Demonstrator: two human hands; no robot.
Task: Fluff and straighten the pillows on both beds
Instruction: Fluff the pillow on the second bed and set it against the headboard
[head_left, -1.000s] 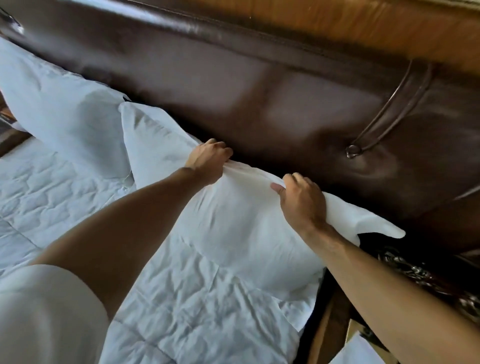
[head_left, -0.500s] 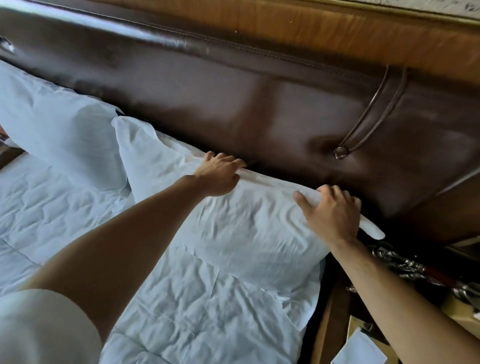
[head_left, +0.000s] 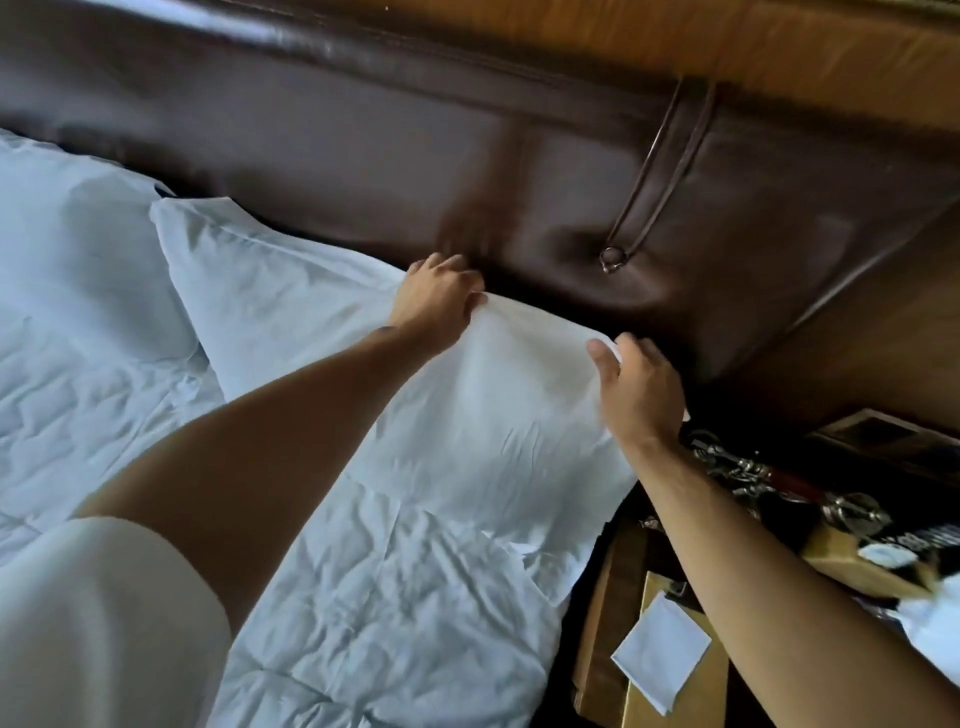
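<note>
step: seat pillow (head_left: 467, 415) at headboard (head_left: 363, 156) | left hand (head_left: 436, 301) and right hand (head_left: 641, 389) grip its top edge, fingertips likely tucked behind | tip: pull evenly

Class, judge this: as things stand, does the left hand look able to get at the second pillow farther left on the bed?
Probably yes. The left hand grips the near pillow, but the second pillow lies right beside it with nothing between; it would need to let go first.

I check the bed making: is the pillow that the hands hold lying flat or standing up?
Lying flat: the pillow rests on the quilt, its far edge gripped by the left hand and right hand.
</note>
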